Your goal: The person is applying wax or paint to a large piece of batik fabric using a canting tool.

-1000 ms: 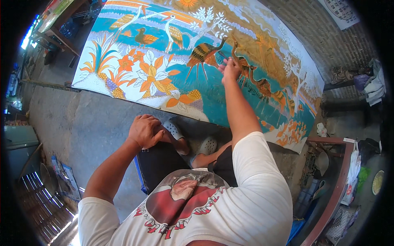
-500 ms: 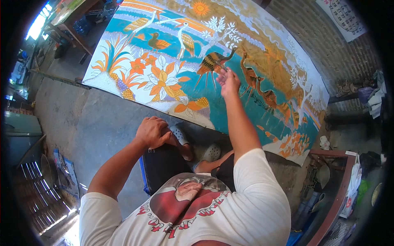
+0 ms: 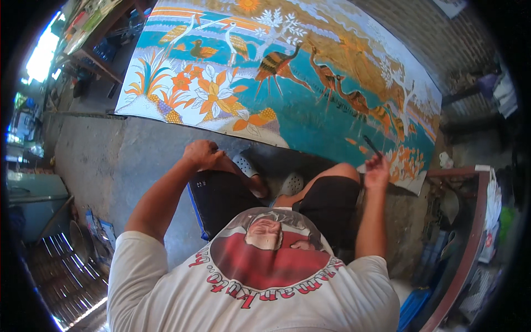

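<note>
A large painted panel [image 3: 310, 122] lies tilted in front of me, with birds, orange and white flowers and teal water on it. My right hand [image 3: 377, 171] is raised beside my right knee, over the panel's near right part. Its fingers are closed on a slim dark brush-like tool [image 3: 372, 145] that points up and away to the left. Whether its tip touches the paint I cannot tell. My left hand [image 3: 202, 155] rests on my left knee, fingers curled in, with nothing visible in it.
A reddish-brown wooden frame [image 3: 470, 221] stands close on my right. At the far left is a wooden table [image 3: 94, 27]. A pale green cabinet-like box [image 3: 38, 199] and a slatted wooden piece [image 3: 69, 271] stand to my left. My grey clogs [image 3: 291, 185] are on the concrete floor [image 3: 144, 160].
My right hand has drawn back from the dark bird at the panel's middle, toward me and to the right. My right knee now shows. The left hand stays on its knee.
</note>
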Demonstrator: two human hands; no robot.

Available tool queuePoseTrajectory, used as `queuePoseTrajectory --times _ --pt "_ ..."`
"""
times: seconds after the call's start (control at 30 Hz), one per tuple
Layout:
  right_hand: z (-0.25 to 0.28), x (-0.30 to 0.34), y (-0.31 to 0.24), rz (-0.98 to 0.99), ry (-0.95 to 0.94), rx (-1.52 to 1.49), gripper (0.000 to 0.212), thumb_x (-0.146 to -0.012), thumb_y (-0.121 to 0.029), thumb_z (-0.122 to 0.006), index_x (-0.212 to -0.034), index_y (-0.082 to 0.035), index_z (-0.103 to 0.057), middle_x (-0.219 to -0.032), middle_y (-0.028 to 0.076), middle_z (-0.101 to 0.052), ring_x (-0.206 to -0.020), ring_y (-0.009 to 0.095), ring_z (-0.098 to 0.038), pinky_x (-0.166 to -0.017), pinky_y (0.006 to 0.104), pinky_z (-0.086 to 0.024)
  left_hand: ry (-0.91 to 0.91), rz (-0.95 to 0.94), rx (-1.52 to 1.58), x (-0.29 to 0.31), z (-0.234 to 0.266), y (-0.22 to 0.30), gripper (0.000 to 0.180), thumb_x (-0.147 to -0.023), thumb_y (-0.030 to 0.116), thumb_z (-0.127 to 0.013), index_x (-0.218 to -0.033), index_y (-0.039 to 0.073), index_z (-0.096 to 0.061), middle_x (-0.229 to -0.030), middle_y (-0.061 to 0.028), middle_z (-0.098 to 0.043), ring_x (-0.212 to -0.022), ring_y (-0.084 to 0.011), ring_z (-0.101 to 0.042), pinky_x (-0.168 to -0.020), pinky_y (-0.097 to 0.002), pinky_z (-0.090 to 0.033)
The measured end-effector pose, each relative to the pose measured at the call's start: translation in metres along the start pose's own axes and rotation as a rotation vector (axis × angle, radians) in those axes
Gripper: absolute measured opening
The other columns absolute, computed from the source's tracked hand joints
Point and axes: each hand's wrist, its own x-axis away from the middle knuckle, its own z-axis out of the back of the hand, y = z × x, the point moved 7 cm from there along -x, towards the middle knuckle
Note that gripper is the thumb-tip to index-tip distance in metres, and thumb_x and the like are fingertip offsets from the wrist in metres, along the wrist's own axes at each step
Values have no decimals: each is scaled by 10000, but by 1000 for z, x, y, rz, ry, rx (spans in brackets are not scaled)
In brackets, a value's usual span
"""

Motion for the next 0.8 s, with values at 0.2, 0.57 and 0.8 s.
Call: queuePoseTrajectory --times 0.2,0.57,0.8 --pt "235 144 -110 221 531 212 303 -973 -311 -645 -1179 -90 -665 -915 52 -679 -838 205 -651 -829 413 -578 -354 110 -187 -37 -39 -24 684 -879 670 -532 -1049 47 -757 -1113 -223 -706 -1066 -399 -657 -932 -488 -505" --pt "434 464 -76 119 1455 268 392 -1014 -209 -577 -1334 14 -541 -1211 210 -644 -955 355 -678 -760 413 -622 -242 -152 -333 -28 -28 26 666 -979 584 -453 -1084 -19 -717 -1054 -290 -692 -1059 -458 -639 -939 -479 -468" --pt "606 532 -42 31 1136 1037 271 -1029 -225 -557 -1243 -66 -607 -972 95 -648 -724 221 -614 -583 372 -558 -272 -241 -294 -47 -76 32 651 -995 549 -438 -1063 -39 -712 -1056 -294 -689 -1043 -472 -635 -924 -491 -482"
